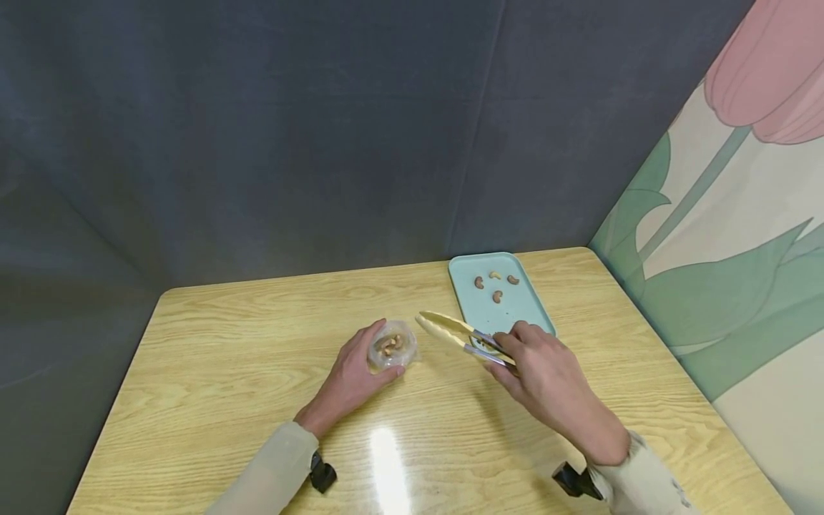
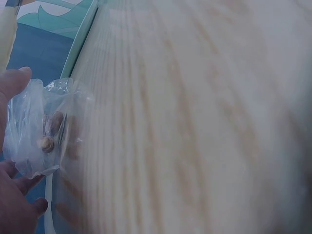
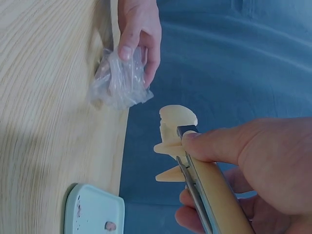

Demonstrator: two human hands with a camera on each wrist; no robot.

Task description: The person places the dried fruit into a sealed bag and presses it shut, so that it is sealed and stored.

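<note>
My left hand (image 1: 352, 372) curls its thumb and fingers round a clear plastic bag (image 1: 408, 350) standing open on the table. Several brown cashews (image 1: 390, 345) lie inside the bag, and show through its side in the left wrist view. With my right hand (image 1: 547, 368) I grip metal tongs (image 1: 454, 324) that have cream-coloured, scalloped tips. The tips point left toward the bag's mouth, slightly parted, with nothing between them. Behind and right of the tongs is a light blue tray (image 1: 524, 307) holding a few cashews (image 1: 498, 296); my right hand and the tongs cover its near edge.
The wooden table (image 1: 244, 343) ends at a dark curtain (image 1: 309, 143) along the back. On the right side rises a wall (image 1: 727, 300) painted with pink tulips and green leaves. A light reflection shines on the table in front of the bag.
</note>
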